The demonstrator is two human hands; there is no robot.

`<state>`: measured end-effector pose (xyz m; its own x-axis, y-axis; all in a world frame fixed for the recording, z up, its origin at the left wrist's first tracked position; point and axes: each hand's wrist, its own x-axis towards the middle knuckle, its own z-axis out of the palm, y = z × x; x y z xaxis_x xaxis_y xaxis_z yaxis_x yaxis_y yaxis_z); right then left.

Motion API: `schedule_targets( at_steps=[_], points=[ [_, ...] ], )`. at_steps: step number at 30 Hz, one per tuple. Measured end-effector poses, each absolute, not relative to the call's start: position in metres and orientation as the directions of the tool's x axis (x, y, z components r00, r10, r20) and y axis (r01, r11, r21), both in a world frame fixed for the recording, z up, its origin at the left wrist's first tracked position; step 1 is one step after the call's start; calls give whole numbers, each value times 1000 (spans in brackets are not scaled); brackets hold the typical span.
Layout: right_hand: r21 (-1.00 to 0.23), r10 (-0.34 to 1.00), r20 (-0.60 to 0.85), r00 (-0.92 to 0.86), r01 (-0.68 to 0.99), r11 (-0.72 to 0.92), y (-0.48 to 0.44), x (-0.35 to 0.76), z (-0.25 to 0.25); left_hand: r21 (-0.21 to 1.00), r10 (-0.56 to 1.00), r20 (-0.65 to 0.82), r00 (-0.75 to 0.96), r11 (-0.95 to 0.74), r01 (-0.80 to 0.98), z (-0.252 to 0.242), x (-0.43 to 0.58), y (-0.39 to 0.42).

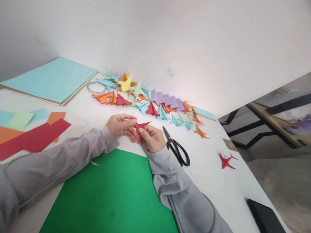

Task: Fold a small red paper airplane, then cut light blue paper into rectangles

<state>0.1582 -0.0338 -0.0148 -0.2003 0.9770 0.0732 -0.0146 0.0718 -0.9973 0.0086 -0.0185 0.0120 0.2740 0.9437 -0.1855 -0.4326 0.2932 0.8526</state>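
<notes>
Between my two hands is a small red folded paper piece, its pointed tip sticking out to the upper right. My left hand pinches its left side with thumb and fingers. On the right side, my right hand grips it between thumb and curled fingers. Part of the paper is hidden behind the fingers. Both hands are above the far edge of a green sheet. Black-handled scissors lie just right of my right hand, blades pointing away from me.
Folded paper figures in several colours line the wall side of the table. To the left are large coloured sheets, a roll of tape and cut paper strips. A red folded figure and a black phone lie near the right edge.
</notes>
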Motion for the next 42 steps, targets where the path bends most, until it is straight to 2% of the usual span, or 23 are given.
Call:
schedule_targets(
  at_steps=[4,15,21,27,33,42],
  points=[
    [-997,976,71,-205,-16,69,-34,157,-14,884,958,-157,241,245,-399,4,11,-17],
    [-997,974,62,-219,-48,53,-33,160,-15,823,924,-199,327,339,-456,12,7,-17],
    [-993,946,102,-308,30,117,-36,159,-10,917,967,-118,224,193,-348,5,12,-18],
    [-998,941,68,-331,-19,66,-36,157,-8,932,965,-115,236,187,-311,1,10,-17],
    [-995,961,-35,-274,-76,-58,-36,157,-6,932,976,-100,194,160,-326,2,7,-16],
    [-998,959,34,-281,-56,18,-36,158,-8,954,976,-81,204,135,-267,-1,10,-14]
  ],
)
